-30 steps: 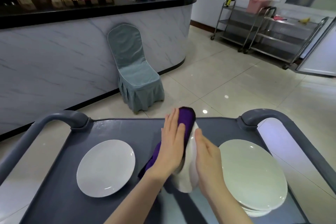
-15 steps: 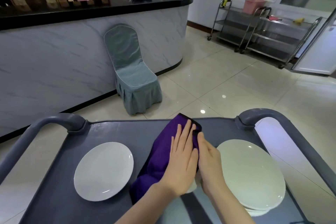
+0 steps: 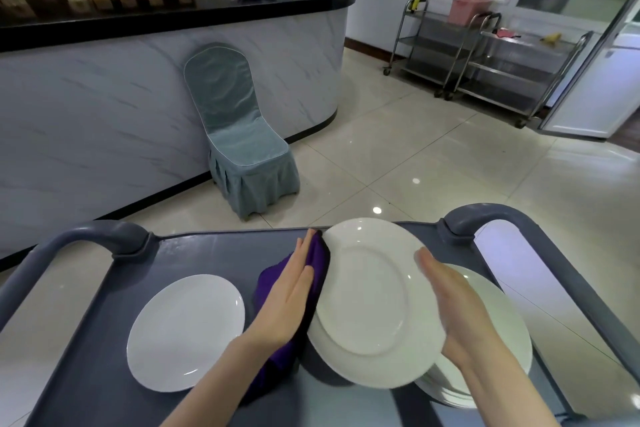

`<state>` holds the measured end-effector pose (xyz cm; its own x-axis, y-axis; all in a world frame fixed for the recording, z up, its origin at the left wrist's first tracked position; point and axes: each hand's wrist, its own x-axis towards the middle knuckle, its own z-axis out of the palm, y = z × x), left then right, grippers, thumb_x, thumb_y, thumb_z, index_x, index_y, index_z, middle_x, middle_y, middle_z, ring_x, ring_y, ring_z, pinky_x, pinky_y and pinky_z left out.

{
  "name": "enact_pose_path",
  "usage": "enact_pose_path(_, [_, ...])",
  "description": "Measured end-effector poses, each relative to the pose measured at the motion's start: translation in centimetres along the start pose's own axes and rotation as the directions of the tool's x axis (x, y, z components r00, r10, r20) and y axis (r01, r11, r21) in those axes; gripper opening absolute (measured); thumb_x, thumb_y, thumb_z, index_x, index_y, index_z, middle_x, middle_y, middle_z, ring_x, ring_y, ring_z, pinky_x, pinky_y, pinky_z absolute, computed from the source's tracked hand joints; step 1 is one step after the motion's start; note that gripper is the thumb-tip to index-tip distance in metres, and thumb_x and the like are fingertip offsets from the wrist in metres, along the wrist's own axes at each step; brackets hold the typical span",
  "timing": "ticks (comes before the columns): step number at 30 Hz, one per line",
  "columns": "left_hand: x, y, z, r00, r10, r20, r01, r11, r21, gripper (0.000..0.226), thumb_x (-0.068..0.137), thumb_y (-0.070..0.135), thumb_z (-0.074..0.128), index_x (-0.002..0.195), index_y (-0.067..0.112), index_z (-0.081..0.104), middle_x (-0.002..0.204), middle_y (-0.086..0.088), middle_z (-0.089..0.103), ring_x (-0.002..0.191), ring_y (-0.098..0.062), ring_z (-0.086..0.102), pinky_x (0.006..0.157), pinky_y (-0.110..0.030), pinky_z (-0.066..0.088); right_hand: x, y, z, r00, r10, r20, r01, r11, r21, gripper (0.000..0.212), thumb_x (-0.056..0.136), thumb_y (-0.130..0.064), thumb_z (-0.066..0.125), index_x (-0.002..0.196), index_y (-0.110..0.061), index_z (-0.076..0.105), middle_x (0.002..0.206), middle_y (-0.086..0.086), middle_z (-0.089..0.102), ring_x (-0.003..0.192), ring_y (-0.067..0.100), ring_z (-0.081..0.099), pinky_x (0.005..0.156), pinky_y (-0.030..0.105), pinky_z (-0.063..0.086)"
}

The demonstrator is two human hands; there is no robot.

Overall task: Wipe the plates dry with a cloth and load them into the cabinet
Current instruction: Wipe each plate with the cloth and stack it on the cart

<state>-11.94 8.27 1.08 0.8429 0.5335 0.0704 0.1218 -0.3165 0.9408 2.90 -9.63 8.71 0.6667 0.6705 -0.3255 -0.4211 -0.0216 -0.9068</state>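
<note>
One plate [image 3: 367, 302] is held tilted above the cart [image 3: 207, 253] between two flat hands. A cloth [image 3: 320, 262] is pressed to its left rim by the straight-fingered left hand [image 3: 287, 302]; its right rim is propped by the right hand [image 3: 453, 305], also flat. A second plate [image 3: 187, 331] lies at left, a stack [image 3: 510, 315] at right.

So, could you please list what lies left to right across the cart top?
Lone white plate → left hand on the purple cloth → held plate → right hand → plate stack.
</note>
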Motion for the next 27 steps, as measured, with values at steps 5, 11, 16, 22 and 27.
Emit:
enact_pose_path(5, [1.2, 1.8, 0.5, 0.98, 0.196, 0.034, -0.198, 0.938, 0.285, 0.057, 0.103, 0.026, 0.024, 0.154, 0.04, 0.003, 0.162, 0.028, -0.003, 0.15, -0.001, -0.01, 0.122, -0.028, -0.002, 0.9, 0.6, 0.3, 0.995, 0.093, 0.046, -0.093, 0.996, -0.001, 0.042, 0.079, -0.047, 0.071, 0.106, -0.016, 0.078, 0.114, 0.015, 0.074, 0.105, 0.031, 0.072, 0.086, 0.042, 0.055])
enact_pose_path(11, [3.0, 2.3, -1.0, 0.944, 0.296, 0.145, -0.33, 0.852, 0.406, 0.053, 0.106, 0.025, 0.026, 0.156, 0.036, 0.009, 0.163, 0.025, 0.002, 0.151, -0.004, -0.007, 0.124, -0.038, 0.001, 1.4, 0.9, 0.8, 0.986, 0.121, 0.114, -0.118, 0.992, -0.034, 0.048, 0.08, -0.048, 0.072, 0.114, -0.013, 0.075, 0.119, 0.016, 0.072, 0.111, 0.033, 0.069, 0.095, 0.046, 0.053])
enact_pose_path(16, [0.0, 0.8, 0.2, 0.991, 0.125, 0.038, -0.13, 0.974, 0.185, 0.058, 0.102, 0.022, 0.024, 0.15, 0.047, 0.002, 0.158, 0.037, -0.004, 0.148, 0.004, -0.01, 0.125, -0.043, 0.003, 1.6, 0.3, -1.4, 0.987, 0.124, 0.104, -0.129, 0.991, 0.037, 0.056, 0.072, -0.054, 0.078, 0.112, -0.015, 0.076, 0.116, 0.015, 0.073, 0.106, 0.033, 0.071, 0.073, 0.037, 0.059])
enact_pose_path(22, [2.4, 2.4, 0.9, 0.96, 0.273, 0.068, -0.272, 0.839, 0.47, 0.056, 0.103, 0.029, 0.019, 0.156, 0.038, 0.006, 0.162, 0.028, -0.002, 0.15, -0.003, -0.012, 0.123, -0.04, -0.003, 2.5, 1.6, 0.2, 0.976, 0.147, 0.161, -0.158, 0.986, 0.053, 0.047, 0.091, -0.04, 0.067, 0.127, -0.01, 0.068, 0.133, 0.017, 0.064, 0.123, 0.035, 0.062, 0.109, 0.05, 0.04])
enact_pose_path(27, [2.7, 0.8, -0.2, 0.97, 0.242, 0.03, -0.235, 0.899, 0.369, 0.056, 0.103, 0.023, 0.025, 0.156, 0.035, 0.009, 0.162, 0.026, 0.003, 0.15, 0.0, -0.008, 0.124, -0.033, 0.0, 2.9, 1.0, 1.0, 0.989, 0.111, 0.101, -0.116, 0.992, 0.044, 0.044, 0.083, -0.045, 0.068, 0.114, -0.015, 0.075, 0.122, 0.016, 0.071, 0.112, 0.032, 0.068, 0.096, 0.046, 0.05])
